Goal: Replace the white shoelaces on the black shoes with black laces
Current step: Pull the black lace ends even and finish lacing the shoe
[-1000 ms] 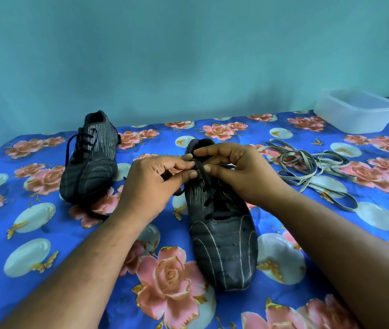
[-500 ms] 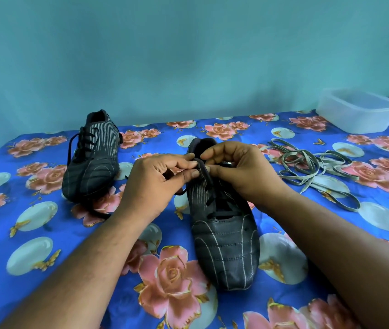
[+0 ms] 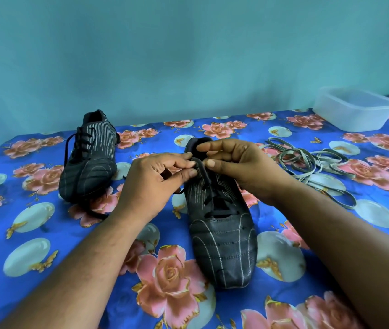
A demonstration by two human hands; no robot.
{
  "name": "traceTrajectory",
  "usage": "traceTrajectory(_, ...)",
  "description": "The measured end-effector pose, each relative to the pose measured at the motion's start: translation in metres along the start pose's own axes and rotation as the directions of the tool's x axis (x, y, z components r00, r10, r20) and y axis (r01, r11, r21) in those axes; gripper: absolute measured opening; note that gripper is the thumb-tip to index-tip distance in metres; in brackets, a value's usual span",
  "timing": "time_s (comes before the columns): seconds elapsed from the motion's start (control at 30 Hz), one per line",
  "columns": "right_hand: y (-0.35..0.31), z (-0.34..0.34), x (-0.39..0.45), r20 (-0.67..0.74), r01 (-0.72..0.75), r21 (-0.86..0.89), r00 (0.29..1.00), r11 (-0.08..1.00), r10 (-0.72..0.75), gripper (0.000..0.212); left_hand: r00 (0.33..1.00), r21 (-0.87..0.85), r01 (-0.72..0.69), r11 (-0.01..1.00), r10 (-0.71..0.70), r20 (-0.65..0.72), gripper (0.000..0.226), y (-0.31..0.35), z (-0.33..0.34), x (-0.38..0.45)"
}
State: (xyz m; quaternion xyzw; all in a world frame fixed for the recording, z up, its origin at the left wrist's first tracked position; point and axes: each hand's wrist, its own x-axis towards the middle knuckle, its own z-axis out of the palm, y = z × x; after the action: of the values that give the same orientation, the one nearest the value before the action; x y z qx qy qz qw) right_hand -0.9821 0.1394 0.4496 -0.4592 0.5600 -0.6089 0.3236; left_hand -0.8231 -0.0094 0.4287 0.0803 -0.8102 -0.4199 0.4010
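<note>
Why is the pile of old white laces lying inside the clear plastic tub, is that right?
Not quite. In the head view the loose pile of pale white flat laces lies on the blue flowered cloth, in front of the clear plastic tub, not inside it.

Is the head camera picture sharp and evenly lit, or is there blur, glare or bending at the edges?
Head view: soft, even light and no hard glare; the near shoe is fairly sharp, its black lace hard to make out; wide-angle bending curves the tablecloth edges and stretches the forearms.
</note>
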Motion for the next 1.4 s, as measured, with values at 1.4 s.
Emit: traceTrajectory(1.4, 0.001, -0.02, -0.002, -0.056, 0.032, -0.439, 0.996, 0.898, -0.063, 0.018, 0.989, 0.127, 0.061, 0.99, -0.077, 0.125, 0.02, 0.001, -0.002, -0.002)
